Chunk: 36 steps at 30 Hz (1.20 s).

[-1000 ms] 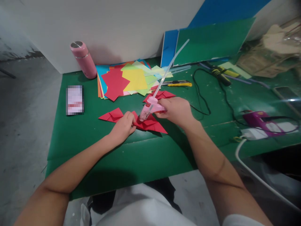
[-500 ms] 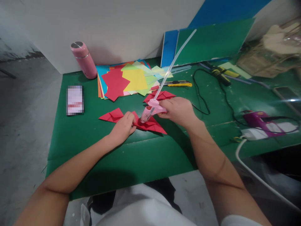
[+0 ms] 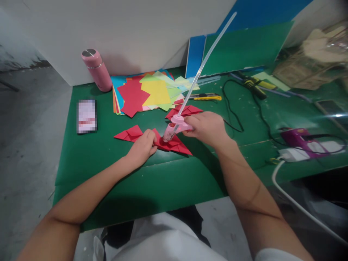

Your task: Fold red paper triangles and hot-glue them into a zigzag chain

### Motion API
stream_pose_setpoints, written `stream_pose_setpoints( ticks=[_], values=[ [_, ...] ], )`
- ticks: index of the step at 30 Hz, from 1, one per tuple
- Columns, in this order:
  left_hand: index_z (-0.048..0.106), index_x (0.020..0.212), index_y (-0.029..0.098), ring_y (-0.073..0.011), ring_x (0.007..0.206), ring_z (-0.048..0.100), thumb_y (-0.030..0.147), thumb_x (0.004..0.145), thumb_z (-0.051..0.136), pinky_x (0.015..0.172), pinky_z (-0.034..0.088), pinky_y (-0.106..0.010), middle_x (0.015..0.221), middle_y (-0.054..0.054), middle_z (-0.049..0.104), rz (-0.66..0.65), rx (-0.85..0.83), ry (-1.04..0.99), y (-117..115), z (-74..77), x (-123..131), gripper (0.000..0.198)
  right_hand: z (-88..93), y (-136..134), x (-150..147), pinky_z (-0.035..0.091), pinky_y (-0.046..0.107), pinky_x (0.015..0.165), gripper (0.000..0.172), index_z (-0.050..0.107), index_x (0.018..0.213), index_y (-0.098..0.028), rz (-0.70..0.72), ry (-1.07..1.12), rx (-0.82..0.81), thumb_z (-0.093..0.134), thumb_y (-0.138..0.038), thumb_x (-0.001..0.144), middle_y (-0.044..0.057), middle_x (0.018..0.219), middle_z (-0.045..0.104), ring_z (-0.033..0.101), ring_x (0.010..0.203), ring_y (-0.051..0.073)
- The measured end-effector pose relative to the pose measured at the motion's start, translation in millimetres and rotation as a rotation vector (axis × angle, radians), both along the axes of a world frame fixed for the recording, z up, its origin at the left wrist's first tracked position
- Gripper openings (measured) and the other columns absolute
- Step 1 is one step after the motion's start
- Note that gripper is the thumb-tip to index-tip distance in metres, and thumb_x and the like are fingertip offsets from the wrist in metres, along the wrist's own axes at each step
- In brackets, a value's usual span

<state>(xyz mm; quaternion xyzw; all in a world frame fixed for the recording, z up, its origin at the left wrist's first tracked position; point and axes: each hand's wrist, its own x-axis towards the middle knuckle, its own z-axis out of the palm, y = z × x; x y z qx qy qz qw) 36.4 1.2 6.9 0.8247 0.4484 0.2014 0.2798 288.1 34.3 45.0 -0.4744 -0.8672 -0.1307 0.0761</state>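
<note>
My right hand [image 3: 208,127] is closed round the handle of a pink hot glue gun [image 3: 178,125]. A long clear glue stick [image 3: 208,56] sticks up out of its back end, and the nozzle points down at a folded red paper piece [image 3: 176,144]. My left hand [image 3: 145,145] has its fingers closed on the left edge of that piece. To the left, partly under this hand, lies another red paper fold [image 3: 130,134]; whether the two are joined is hidden. A further red fold [image 3: 187,110] rests behind the glue gun.
Coloured paper sheets [image 3: 133,94] lie at the back beside a pink bottle [image 3: 98,72]. A yellow utility knife [image 3: 208,97] is right of them. A blurred-out flat object [image 3: 87,116] lies at left. Black cord, pliers-like tools [image 3: 255,87] and a power strip [image 3: 296,154] are at right.
The glue stick's upper end is higher and farther right, with more of its length showing. Both hands and the red paper have hardly moved.
</note>
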Motion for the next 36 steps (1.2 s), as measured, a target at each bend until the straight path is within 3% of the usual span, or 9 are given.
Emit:
stream_pose_setpoints(
  ticks=[8, 15, 27, 29, 32, 36],
  values=[
    [0.037, 0.082, 0.02, -0.0127, 0.07, 0.047, 0.006, 0.077, 0.051, 0.064, 0.044, -0.027, 0.088, -0.001, 0.046, 0.001, 0.003, 0.007, 0.7, 0.4, -0.2, 0.021, -2.0, 0.6, -0.9, 0.026, 0.031, 0.06, 0.045, 0.065, 0.087, -0.019, 0.05, 0.005, 0.094, 0.044, -0.059, 0.092, 0.006, 0.071, 0.066, 0.055, 0.068, 0.019],
    [0.037, 0.082, 0.02, -0.0121, 0.069, 0.047, 0.007, 0.077, 0.051, 0.063, 0.043, -0.026, 0.087, -0.001, 0.046, -0.006, 0.024, -0.016, 0.4, -2.1, -1.1, 0.019, 5.2, -0.3, -3.8, 0.024, 0.032, 0.059, 0.068, 0.067, 0.087, -0.021, 0.166, 0.04, 0.136, 0.028, -0.077, 0.087, 0.003, 0.067, 0.063, 0.052, 0.064, 0.016],
    [0.039, 0.083, 0.019, -0.0111, 0.068, 0.049, 0.007, 0.078, 0.052, 0.064, 0.045, -0.026, 0.088, -0.001, 0.047, -0.016, 0.014, -0.046, 0.7, -2.7, -1.9, 0.019, -7.4, 2.7, 1.3, 0.026, 0.033, 0.061, 0.059, 0.069, 0.097, -0.029, 0.204, 0.107, 0.176, 0.029, -0.071, 0.09, 0.002, 0.07, 0.065, 0.054, 0.069, 0.017],
    [0.04, 0.085, 0.019, -0.0109, 0.069, 0.049, 0.007, 0.079, 0.052, 0.065, 0.046, -0.026, 0.088, -0.001, 0.047, -0.021, 0.014, -0.06, 1.0, -2.6, -1.9, 0.018, -13.5, 4.6, 5.5, 0.029, 0.033, 0.062, 0.06, 0.069, 0.095, -0.028, 0.161, 0.171, 0.182, 0.028, -0.072, 0.09, 0.003, 0.071, 0.065, 0.055, 0.069, 0.018],
    [0.04, 0.087, 0.019, -0.0106, 0.069, 0.05, 0.009, 0.081, 0.053, 0.065, 0.046, -0.025, 0.088, 0.0, 0.047, -0.029, 0.029, -0.077, 1.1, -3.4, -2.1, 0.017, -21.7, 8.6, 13.0, 0.034, 0.035, 0.063, 0.068, 0.067, 0.092, -0.023, -0.039, 0.329, 0.217, 0.024, -0.076, 0.087, 0.007, 0.07, 0.062, 0.057, 0.069, 0.022],
    [0.041, 0.089, 0.019, -0.0097, 0.069, 0.051, 0.009, 0.082, 0.054, 0.064, 0.047, -0.025, 0.093, -0.001, 0.046, -0.025, 0.052, -0.091, 0.1, -5.2, -2.0, 0.018, -23.0, 12.7, 20.2, 0.041, 0.036, 0.065, 0.063, 0.057, 0.108, -0.021, -0.291, 0.627, 0.267, 0.026, -0.072, 0.089, 0.008, 0.077, 0.063, 0.059, 0.07, 0.023]
  ],
)
